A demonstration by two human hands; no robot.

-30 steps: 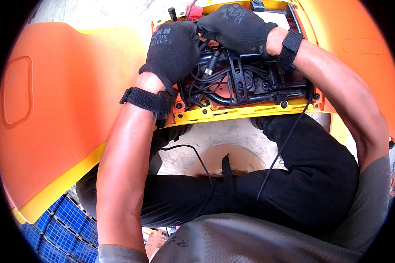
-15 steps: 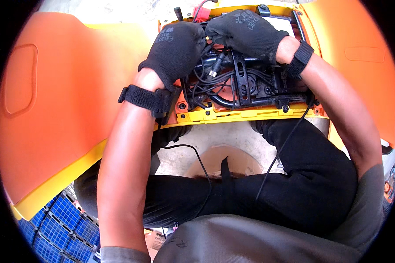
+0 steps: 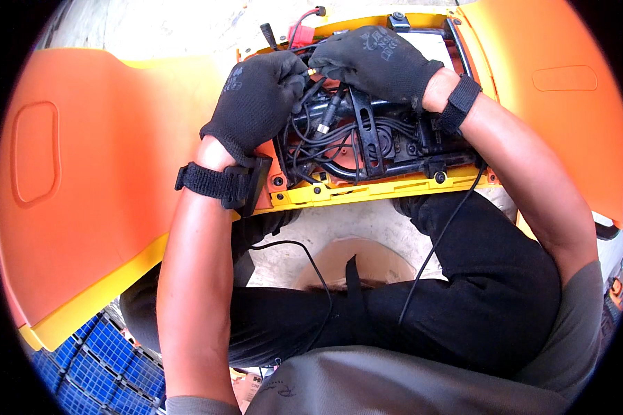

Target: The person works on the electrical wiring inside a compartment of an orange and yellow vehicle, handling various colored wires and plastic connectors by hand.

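Both hands wear black knit gloves and meet over the open bay of an orange and yellow machine body. My left hand (image 3: 256, 100) is closed in a pinch by a thin black cable. My right hand (image 3: 370, 62) pinches from the other side. A small cable connector with a yellow part (image 3: 312, 71) shows between the fingertips; the fingers cover most of it. Below them lies a black plug with a silver end (image 3: 328, 115), among coiled black cables (image 3: 325, 142). A slotted black bracket (image 3: 368, 131) stands right of the plug.
Large orange panels flank the bay, one at the left (image 3: 111, 152) and one at the right (image 3: 561, 48). A red connector (image 3: 301, 36) sits behind my hands. The yellow edge (image 3: 367, 192) runs in front. Wrist-strap cables hang over my legs. Blue crates (image 3: 97, 366) are at lower left.
The whole bay sits slightly lower and further left in the picture. My hands have come down a little, with a slightly wider gap between them, so more of the yellow part shows.
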